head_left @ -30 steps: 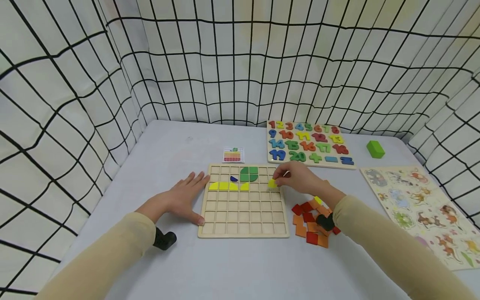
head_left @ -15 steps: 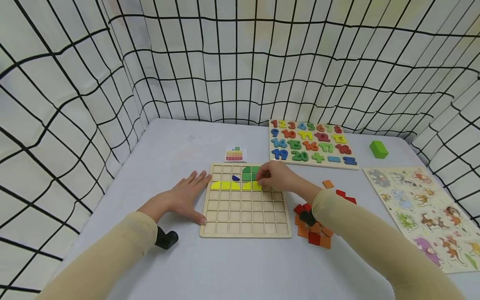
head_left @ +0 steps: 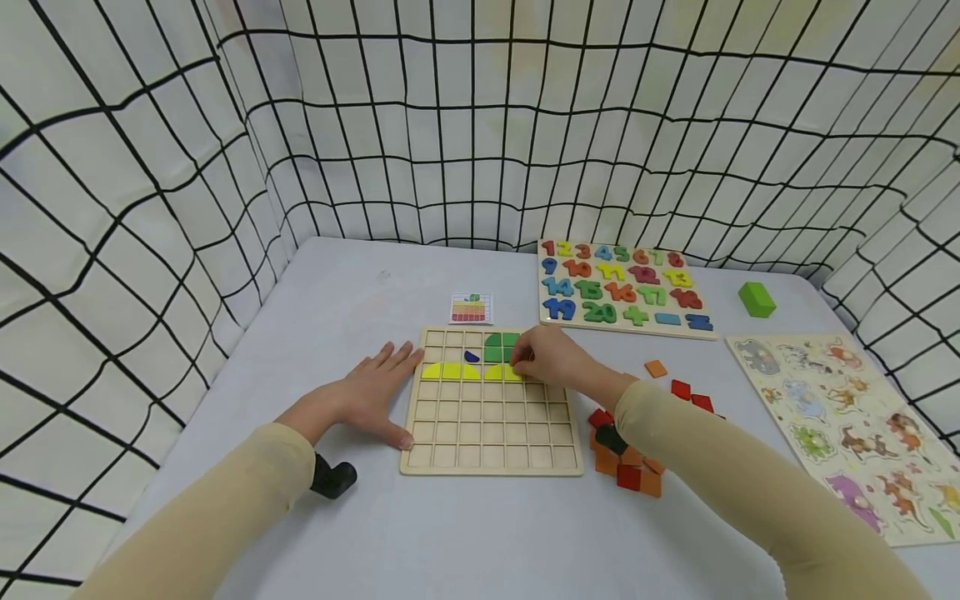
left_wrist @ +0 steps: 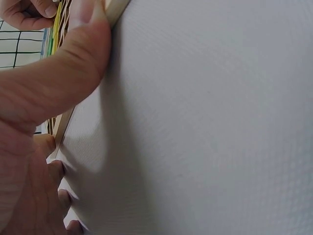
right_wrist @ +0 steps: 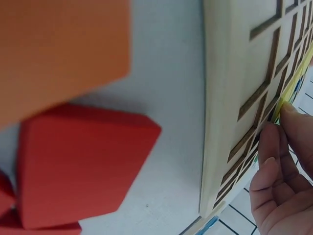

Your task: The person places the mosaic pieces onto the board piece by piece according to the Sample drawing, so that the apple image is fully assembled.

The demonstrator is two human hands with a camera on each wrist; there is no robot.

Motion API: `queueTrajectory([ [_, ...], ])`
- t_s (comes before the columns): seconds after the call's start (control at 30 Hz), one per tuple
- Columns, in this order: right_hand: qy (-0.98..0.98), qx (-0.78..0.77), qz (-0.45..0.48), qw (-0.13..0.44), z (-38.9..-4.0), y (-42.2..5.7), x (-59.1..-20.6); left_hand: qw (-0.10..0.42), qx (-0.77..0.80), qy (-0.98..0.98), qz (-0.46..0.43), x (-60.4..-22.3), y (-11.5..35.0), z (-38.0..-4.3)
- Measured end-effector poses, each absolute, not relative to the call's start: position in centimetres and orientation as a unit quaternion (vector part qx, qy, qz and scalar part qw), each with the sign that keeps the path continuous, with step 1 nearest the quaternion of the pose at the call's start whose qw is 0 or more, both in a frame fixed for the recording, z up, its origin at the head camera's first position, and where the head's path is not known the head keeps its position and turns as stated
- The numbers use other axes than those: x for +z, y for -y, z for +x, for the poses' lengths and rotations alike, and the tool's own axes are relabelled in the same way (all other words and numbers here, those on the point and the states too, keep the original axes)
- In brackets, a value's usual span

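Note:
A wooden grid board (head_left: pixel 491 434) lies on the white table. My left hand (head_left: pixel 358 398) rests spread at its left side, with the thumb (left_wrist: pixel 80 54) and forefinger against the edge. Over the board's right half, my right hand (head_left: pixel 553 360) pinches a yellow tile (head_left: pixel 514 373) at a cell in the yellow row; its fingers partly cover it. Yellow tiles (head_left: pixel 452 372) fill cells to the left in that row. Green tiles (head_left: pixel 498 347) form a leaf shape above, and a small dark blue tile (head_left: pixel 471 357) lies beside them.
Red and orange tiles (head_left: pixel 628 477) lie piled right of the board, partly under the right sleeve. A small pattern card (head_left: pixel 471 308) sits behind the board. Farther off are a number puzzle (head_left: pixel 622 287), a green block (head_left: pixel 757 299) and an animal puzzle (head_left: pixel 832 417).
My right hand has moved left across the board with the yellow tile, from near the right edge to beside the other yellow tiles. The left hand has stayed in place.

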State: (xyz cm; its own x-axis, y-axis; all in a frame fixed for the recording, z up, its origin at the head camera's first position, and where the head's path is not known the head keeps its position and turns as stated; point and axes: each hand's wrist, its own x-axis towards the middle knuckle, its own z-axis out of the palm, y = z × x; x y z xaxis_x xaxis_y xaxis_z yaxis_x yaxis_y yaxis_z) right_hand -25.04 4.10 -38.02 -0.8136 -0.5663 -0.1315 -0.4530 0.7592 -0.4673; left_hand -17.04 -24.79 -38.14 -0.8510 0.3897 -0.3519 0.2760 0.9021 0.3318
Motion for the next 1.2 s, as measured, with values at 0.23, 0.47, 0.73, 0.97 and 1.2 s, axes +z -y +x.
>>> queueTrajectory([
  [0.23,-0.927,-0.234,-0.268,0.120,-24.8,-5.6,-37.8,0.215,0.137,-0.952,0.172,-38.0,24.8,-17.0],
  [0.47,-0.940,-0.223,-0.234,0.105,-24.5,-11.0,-37.3,0.213,0.133,-0.953,0.172,-38.2,24.7,-17.2],
  [0.73,-0.942,-0.221,-0.199,0.156,-23.8,-17.6,-37.0,0.214,0.131,-0.953,0.169,-38.3,24.7,-17.2],
  [0.97,-0.929,-0.213,-0.238,0.185,-22.6,-20.6,-36.8,0.210,0.134,-0.954,0.166,-38.0,24.8,-17.0],
  [1.2,-0.930,-0.201,-0.234,0.200,-22.7,-21.5,-37.3,0.214,0.137,-0.953,0.167,-37.9,24.5,-17.0],
])
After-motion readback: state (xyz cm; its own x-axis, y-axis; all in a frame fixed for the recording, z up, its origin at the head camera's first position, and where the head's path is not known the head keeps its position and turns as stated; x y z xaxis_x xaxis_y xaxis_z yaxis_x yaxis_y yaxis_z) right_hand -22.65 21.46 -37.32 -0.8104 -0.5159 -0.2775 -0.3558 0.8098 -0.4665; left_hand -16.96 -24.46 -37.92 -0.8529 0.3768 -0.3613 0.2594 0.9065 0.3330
